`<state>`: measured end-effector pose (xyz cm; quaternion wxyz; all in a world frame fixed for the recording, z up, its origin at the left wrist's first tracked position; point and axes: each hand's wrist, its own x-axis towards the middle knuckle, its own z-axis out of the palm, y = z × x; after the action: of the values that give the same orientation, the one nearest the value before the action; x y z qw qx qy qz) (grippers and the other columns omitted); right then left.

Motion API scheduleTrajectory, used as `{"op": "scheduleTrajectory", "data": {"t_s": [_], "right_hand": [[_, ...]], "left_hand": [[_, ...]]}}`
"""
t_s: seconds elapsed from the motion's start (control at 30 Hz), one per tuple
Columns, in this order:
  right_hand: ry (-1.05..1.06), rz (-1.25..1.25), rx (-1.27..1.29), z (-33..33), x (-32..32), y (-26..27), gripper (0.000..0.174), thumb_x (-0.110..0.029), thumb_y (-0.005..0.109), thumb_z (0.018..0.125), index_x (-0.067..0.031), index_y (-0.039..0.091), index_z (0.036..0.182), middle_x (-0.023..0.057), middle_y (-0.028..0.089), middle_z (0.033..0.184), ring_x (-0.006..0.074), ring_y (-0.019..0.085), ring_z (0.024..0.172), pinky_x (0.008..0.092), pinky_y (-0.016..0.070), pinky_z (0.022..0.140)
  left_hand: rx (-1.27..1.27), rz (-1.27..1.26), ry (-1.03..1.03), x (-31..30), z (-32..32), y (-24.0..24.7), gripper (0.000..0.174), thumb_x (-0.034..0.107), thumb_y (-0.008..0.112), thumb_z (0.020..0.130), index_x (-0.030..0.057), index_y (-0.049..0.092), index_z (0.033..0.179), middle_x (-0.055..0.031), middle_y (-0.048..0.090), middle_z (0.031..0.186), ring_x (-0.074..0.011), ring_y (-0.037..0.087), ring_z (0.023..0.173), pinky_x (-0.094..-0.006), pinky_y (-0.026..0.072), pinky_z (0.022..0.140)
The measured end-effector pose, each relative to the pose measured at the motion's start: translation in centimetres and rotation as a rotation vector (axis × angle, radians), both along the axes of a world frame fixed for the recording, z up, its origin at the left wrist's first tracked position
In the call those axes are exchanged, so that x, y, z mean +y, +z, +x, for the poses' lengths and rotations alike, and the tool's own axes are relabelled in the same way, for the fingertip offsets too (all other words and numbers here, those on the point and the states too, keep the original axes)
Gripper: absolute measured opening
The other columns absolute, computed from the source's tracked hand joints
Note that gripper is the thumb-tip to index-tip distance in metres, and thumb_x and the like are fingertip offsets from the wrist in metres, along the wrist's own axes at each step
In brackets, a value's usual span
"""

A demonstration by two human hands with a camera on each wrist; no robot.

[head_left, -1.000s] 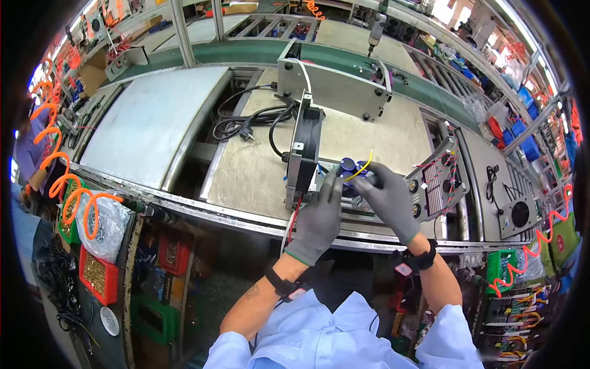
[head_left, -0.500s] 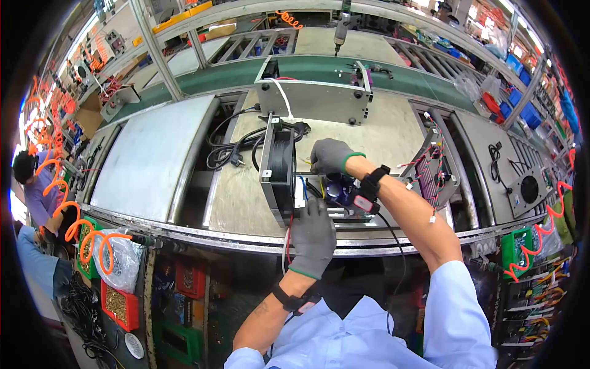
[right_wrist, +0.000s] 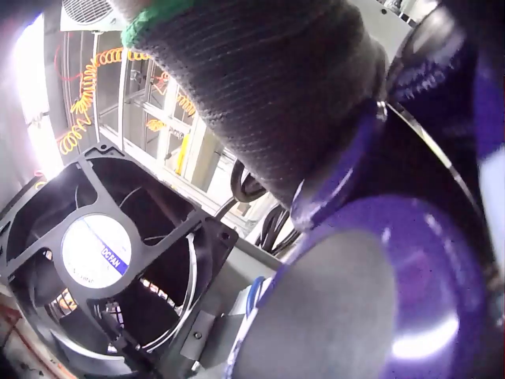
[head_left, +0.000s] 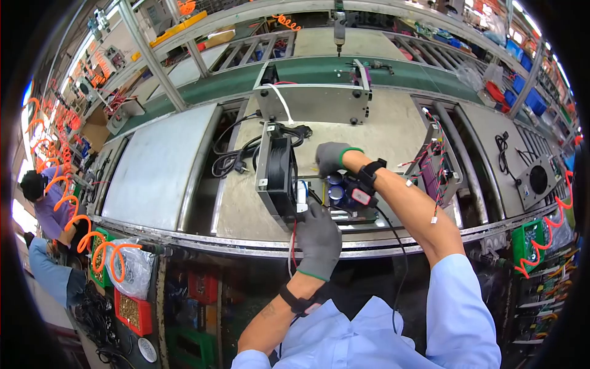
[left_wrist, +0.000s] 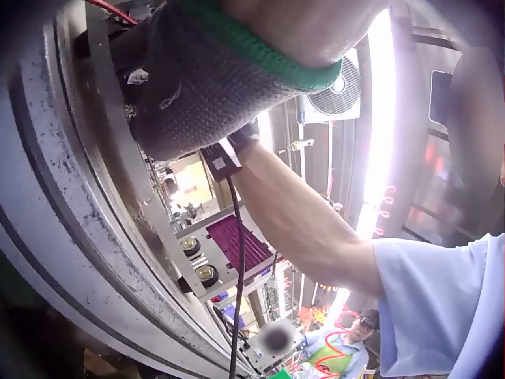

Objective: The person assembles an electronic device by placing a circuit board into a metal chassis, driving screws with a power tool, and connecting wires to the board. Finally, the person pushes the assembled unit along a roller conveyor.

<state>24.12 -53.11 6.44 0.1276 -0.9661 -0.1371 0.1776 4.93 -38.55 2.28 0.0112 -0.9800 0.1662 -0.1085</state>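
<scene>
An open metal chassis with a black fan on its left side stands in front of the person. Purple-blue cylindrical capacitors sit inside it, large in the right wrist view. My gloved right hand reaches over the capacitors to their far side, fingers curled down, a bit of yellow wire at the fingertips. Beside the fan, at the near edge of the chassis, is my gloved left hand. Its fingertips reach in by a black cable and a white part; what they hold, I cannot tell.
Behind stands a second metal housing, with a coiled black power cord left of it. A panel with red wires stands on the right. An electric screwdriver hangs above the green belt.
My right hand has moved from the near side of the capacitors, beside the left hand, over to their far side. The left hand has moved down to the near chassis edge.
</scene>
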Motion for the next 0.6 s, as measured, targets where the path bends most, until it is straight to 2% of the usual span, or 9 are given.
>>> {"op": "scheduleTrajectory", "data": {"t_s": [0.07,0.13,0.2,0.23,0.33,0.37,0.43,0.47,0.6], "right_hand": [[-0.044,-0.048,0.019,-0.2,-0.8,-0.2,0.037,-0.024,0.079,0.072,0.0016,0.077,0.099,0.0231,0.075,0.101,0.0397,0.073,0.083,0.0442,0.058,0.079],[0.007,0.037,0.032,0.1,-2.1,-1.1,0.043,-0.032,0.079,0.074,0.0017,0.077,0.1,0.0246,0.075,0.099,0.0415,0.073,0.084,0.0448,0.0578,0.079],[-0.094,0.078,0.068,-0.9,-2.4,-0.5,0.046,-0.038,0.081,0.074,0.0009,0.077,0.099,0.0237,0.075,0.1,0.04,0.073,0.088,0.0443,0.0571,0.08],[-0.148,0.1,0.084,-1.4,-2.5,-0.2,0.048,-0.041,0.081,0.074,0.0005,0.077,0.098,0.0232,0.075,0.1,0.0393,0.073,0.09,0.0441,0.0568,0.081],[-0.3,0.054,-0.249,-2.4,-2.9,-1.6,0.05,-0.048,0.081,0.077,-0.0023,0.077,0.097,0.0209,0.075,0.1,0.0361,0.072,0.093,0.0436,0.0552,0.083],[-0.331,0.11,-0.254,-2.8,-3.1,-0.8,0.049,-0.048,0.08,0.078,-0.0031,0.076,0.097,0.0201,0.075,0.099,0.0353,0.072,0.093,0.0439,0.0549,0.083],[-0.395,0.225,-0.253,-4.7,-3.2,2.6,0.047,-0.048,0.078,0.08,-0.0047,0.075,0.096,0.0184,0.075,0.098,0.0336,0.072,0.093,0.0445,0.0542,0.084],[-0.431,0.345,-0.417,-6.6,-3.0,3.4,0.04,-0.043,0.075,0.085,-0.0052,0.075,0.098,0.0171,0.075,0.095,0.0341,0.072,0.088,0.0449,0.0546,0.081],[-0.376,0.76,-0.432,-14.9,-0.3,5.4,0.031,-0.033,0.069,0.091,-0.0026,0.073,0.098,0.0152,0.075,0.089,0.0323,0.072,0.082,0.0396,0.0559,0.077]], "left_hand": [[0.054,0.075,0.044,-0.5,0.4,-0.1,0.046,0.029,0.065,0.087,0.0006,0.066,0.123,-0.0219,0.049,0.141,-0.0287,0.059,0.11,-0.038,0.0539,0.08],[0.088,0.131,0.038,-0.6,0.5,0.6,0.043,0.031,0.064,0.087,0.0041,0.067,0.121,-0.0198,0.049,0.142,-0.0267,0.058,0.111,-0.0376,0.0532,0.078],[0.117,0.147,0.041,-0.6,0.4,1.0,0.044,0.031,0.064,0.087,0.0053,0.067,0.122,-0.0191,0.048,0.142,-0.0265,0.057,0.112,-0.0379,0.0531,0.078],[0.073,0.075,0.016,-0.2,0.3,0.7,0.044,0.028,0.065,0.086,0.0041,0.066,0.123,-0.0201,0.047,0.143,-0.0283,0.058,0.11,-0.0396,0.0535,0.079],[-0.033,-0.24,-0.172,2.0,-0.6,0.6,0.045,0.022,0.066,0.086,0.0005,0.063,0.125,-0.0215,0.049,0.139,-0.0324,0.06,0.108,-0.0422,0.0542,0.083],[-0.133,-0.425,-0.291,3.0,-1.4,1.2,0.041,0.014,0.066,0.086,-0.0009,0.063,0.124,-0.0221,0.055,0.129,-0.0354,0.062,0.106,-0.0455,0.0537,0.086],[-0.251,-0.582,-0.327,5.1,-3.4,2.7,0.037,0.011,0.065,0.088,0.0003,0.065,0.123,-0.0214,0.059,0.12,-0.035,0.064,0.102,-0.0444,0.0545,0.083],[-0.309,-0.66,-0.341,6.1,-4.1,2.8,0.035,0.009,0.064,0.088,0.0009,0.066,0.123,-0.021,0.061,0.116,-0.0347,0.065,0.1,-0.0439,0.0549,0.081],[-0.123,-0.778,-0.045,10.1,-5.3,0.7,0.027,0.011,0.067,0.09,0.0042,0.069,0.116,-0.0168,0.064,0.097,-0.0324,0.067,0.084,-0.0398,0.0551,0.072]]}}
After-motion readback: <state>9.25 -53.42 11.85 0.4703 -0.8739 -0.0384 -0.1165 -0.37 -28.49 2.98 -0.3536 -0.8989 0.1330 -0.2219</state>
